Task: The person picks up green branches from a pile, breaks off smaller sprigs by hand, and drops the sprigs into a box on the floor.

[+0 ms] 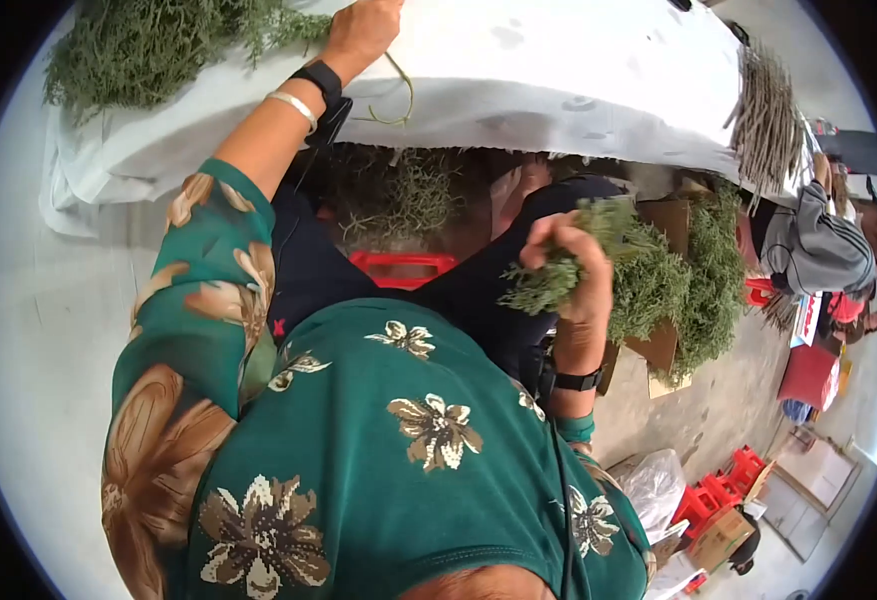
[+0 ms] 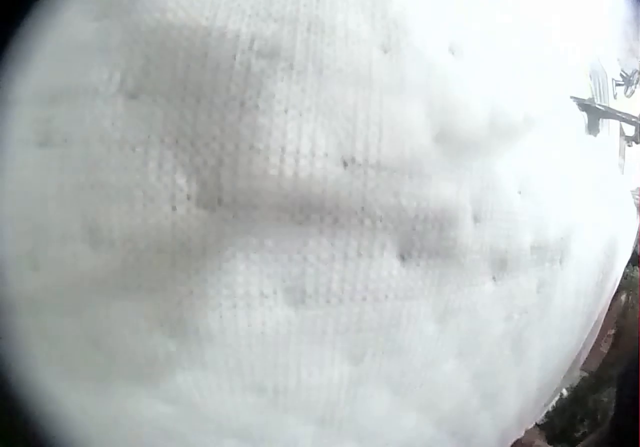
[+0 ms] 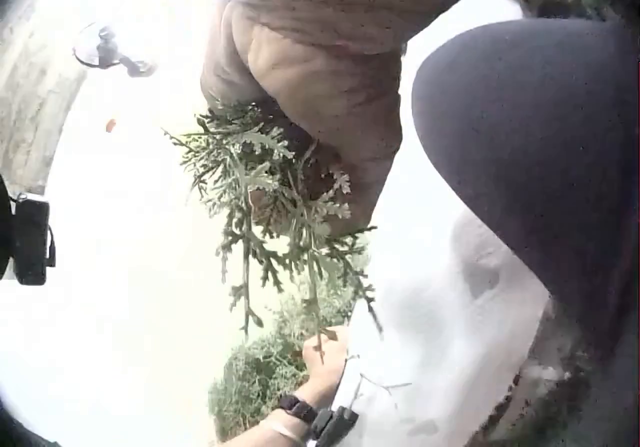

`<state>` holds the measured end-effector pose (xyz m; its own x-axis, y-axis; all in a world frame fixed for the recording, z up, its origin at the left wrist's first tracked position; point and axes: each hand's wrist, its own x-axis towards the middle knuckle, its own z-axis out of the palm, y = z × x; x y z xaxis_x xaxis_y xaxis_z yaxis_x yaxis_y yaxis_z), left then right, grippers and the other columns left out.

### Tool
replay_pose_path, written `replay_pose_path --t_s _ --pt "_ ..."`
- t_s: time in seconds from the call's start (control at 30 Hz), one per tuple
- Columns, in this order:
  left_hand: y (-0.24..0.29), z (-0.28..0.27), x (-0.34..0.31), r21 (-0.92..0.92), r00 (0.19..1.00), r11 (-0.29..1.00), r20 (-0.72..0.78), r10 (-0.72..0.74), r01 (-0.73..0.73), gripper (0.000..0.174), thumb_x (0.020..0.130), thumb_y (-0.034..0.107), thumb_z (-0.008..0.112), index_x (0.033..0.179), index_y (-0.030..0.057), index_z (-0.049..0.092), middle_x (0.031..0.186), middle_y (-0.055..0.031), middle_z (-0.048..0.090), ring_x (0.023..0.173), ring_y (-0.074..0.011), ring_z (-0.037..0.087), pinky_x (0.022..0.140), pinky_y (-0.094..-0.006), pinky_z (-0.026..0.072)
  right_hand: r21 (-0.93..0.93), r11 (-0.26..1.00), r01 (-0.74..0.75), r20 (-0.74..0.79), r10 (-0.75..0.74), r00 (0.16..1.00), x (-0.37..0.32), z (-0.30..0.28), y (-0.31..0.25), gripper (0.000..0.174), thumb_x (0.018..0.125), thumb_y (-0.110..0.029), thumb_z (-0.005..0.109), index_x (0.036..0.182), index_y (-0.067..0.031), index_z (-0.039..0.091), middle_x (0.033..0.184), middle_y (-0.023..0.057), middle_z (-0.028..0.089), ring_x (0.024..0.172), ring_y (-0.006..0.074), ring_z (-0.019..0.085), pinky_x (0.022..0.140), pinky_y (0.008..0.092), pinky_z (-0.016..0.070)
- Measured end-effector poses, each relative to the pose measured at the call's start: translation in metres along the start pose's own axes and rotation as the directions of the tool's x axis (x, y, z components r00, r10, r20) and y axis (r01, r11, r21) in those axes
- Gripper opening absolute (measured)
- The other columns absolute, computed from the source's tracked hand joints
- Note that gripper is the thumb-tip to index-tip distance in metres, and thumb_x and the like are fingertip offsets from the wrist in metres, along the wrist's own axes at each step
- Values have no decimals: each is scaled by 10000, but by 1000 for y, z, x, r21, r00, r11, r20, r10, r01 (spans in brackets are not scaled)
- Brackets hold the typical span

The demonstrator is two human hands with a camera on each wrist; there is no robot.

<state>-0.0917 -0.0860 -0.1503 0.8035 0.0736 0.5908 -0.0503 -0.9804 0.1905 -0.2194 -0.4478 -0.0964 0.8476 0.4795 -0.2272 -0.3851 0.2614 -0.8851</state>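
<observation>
My right hand (image 1: 583, 270) grips a bunch of feathery green sprigs (image 1: 546, 288) over my lap, at the near side of the table. In the right wrist view the sprigs (image 3: 290, 207) hang out below the curled fingers, their forked tips spread. On the white-covered table (image 1: 548, 60) is my left hand (image 1: 363, 35), its fingertips hidden at the picture's top edge. A thin, curved green stem (image 1: 408, 95) lies just beside it. The left wrist view is filled by white cloth (image 2: 300, 217), with only a sliver of skin at the top.
A large heap of greenery (image 1: 148, 50) covers the table's left end. Bare twigs (image 1: 763, 110) hang over the right end. More greenery (image 1: 703, 290) stands in cardboard boxes at my right, and thin branches (image 1: 398, 195) lie under the table by a red stool (image 1: 403, 268). Another person (image 1: 823, 245) sits far right.
</observation>
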Motion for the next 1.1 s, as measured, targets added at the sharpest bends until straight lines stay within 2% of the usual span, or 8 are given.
replay_pose_path --t_s 0.23,0.37,0.5,0.63,0.8,0.97,1.07,1.1 --pt "-12 -9 -3 -167 990 981 112 -81 99 301 844 320 587 1034 87 607 709 -158 638 675 -313 625 603 -390 489 245 927 283 -118 -261 958 -31 -37 -48 158 881 -187 478 836 -38 507 886 111 545 586 151 430 515 298 359" --pt "-35 -15 -8 -487 945 857 327 0 168 407 831 255 612 1174 55 520 817 -102 635 739 -214 596 669 -337 468 90 919 385 -534 -282 797 -94 -152 -62 166 874 -181 526 897 -21 562 880 100 582 627 158 497 569 303 416" --pt "-62 -14 -8 -673 911 707 400 98 219 553 819 146 629 1322 49 421 942 -27 619 812 -107 548 724 -278 445 -235 930 284 -881 -327 342 -171 -268 -14 257 752 -178 694 871 37 618 786 116 633 583 179 571 563 317 486" --pt "-27 -45 -15 -465 949 885 288 130 20 504 816 122 621 1290 65 461 1050 -65 615 902 -168 574 808 -316 444 -264 899 -349 -937 -325 -127 -224 -309 50 533 597 -261 796 942 104 619 842 134 652 644 192 597 624 331 507" --pt "-33 -57 -12 63 862 874 214 460 -482 437 834 171 622 1251 97 513 1099 -102 606 978 -241 570 867 -349 422 69 938 -340 -977 -5 -211 -268 -391 169 705 582 -246 828 1110 122 539 969 140 620 887 207 592 742 366 488" --pt "-47 -76 -40 246 832 811 331 444 -531 351 874 210 590 1201 89 552 1175 -123 568 1077 -271 523 910 -380 390 20 867 -498 -985 -70 -160 -256 -420 231 896 608 -330 808 1263 120 393 1059 191 594 998 254 574 832 404 467" --pt "-38 -91 -53 232 787 778 396 472 -584 320 893 192 561 1195 84 556 1214 -128 541 1107 -280 507 934 -381 377 152 273 -950 -944 -245 -222 -218 -366 222 982 678 -406 741 1392 9 210 1183 237 522 1045 351 555 896 449 445" --pt "-33 -95 -54 231 776 767 406 483 -598 306 903 183 547 1192 81 558 1234 -130 527 1121 -285 498 947 -381 370 150 268 -952 -949 -233 -215 -216 -369 234 982 678 -406 741 1392 9 210 1183 237 522 1045 351 555 896 449 445"
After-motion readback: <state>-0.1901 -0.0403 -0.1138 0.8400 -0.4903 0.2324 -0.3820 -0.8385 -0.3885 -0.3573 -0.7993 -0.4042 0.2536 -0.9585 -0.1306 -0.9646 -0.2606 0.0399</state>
